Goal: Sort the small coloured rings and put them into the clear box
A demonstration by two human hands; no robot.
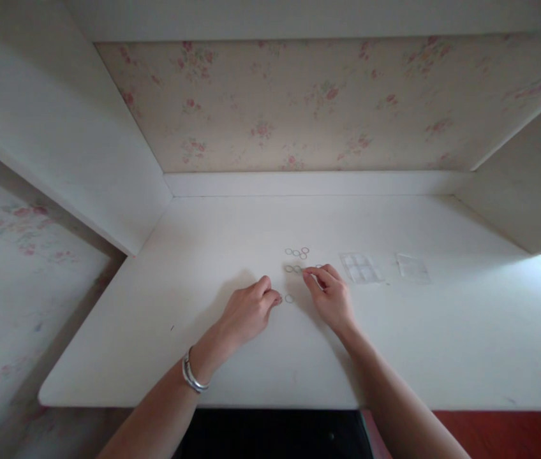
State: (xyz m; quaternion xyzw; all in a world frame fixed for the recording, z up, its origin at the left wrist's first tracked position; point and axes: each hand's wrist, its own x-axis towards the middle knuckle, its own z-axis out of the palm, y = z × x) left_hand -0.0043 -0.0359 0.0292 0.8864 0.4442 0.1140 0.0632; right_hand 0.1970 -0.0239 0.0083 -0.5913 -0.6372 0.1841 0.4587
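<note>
small thin rings on the white table, counted as well as size allows: four in a far cluster, one of them reddish; a nearer row of about three, with one or two more partly hidden behind the right hand, exact count unclear; one single ring lying alone between the hands. two clear plastic pieces right of the rings: a gridded sheet and a smaller clear packet, apart from each other. left hand rests on the table, fingers curled in, thumb and forefinger tips pinched together just beside the single ring; cannot tell if they grip anything. right hand has fingers curled, thumb and forefinger tips pinched at the right end of the nearer row, seemingly on a ring there, too small to confirm. one silver bracelet on the left wrist. table is a matte white desk set in an alcove, white side panels left and right, floral wallpaper behind, reddish floor at lower right.
</note>
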